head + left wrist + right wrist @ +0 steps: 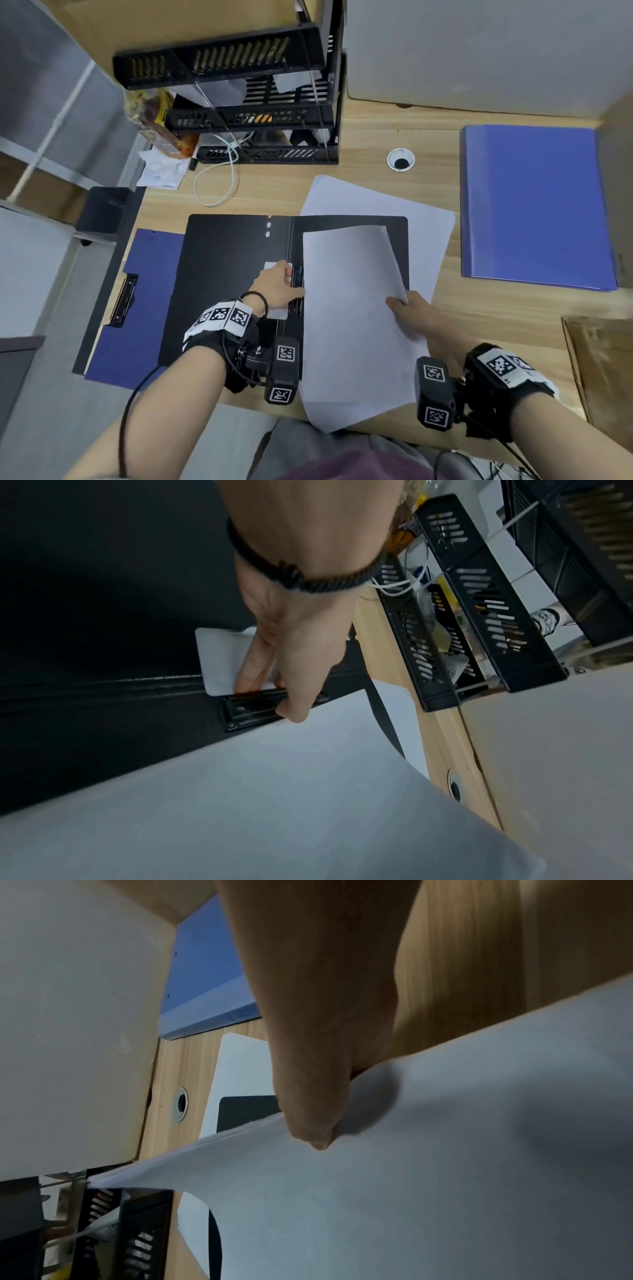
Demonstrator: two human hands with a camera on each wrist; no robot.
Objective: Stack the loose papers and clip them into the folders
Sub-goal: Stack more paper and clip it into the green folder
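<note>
while right hand (pixel 409 310) pinches it, white paper stack (pixel 356 308) bows upward.

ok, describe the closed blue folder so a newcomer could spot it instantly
Start at the wooden desk and look to its far right side, beyond the open black folder. The closed blue folder lies flat there, alone and untouched. Unlike the other blue folder at the left, nothing lies on it.

Papers (pixel 356 308) on open folder (pixel 233 291); closed folder (pixel 534 205) far right.
</note>
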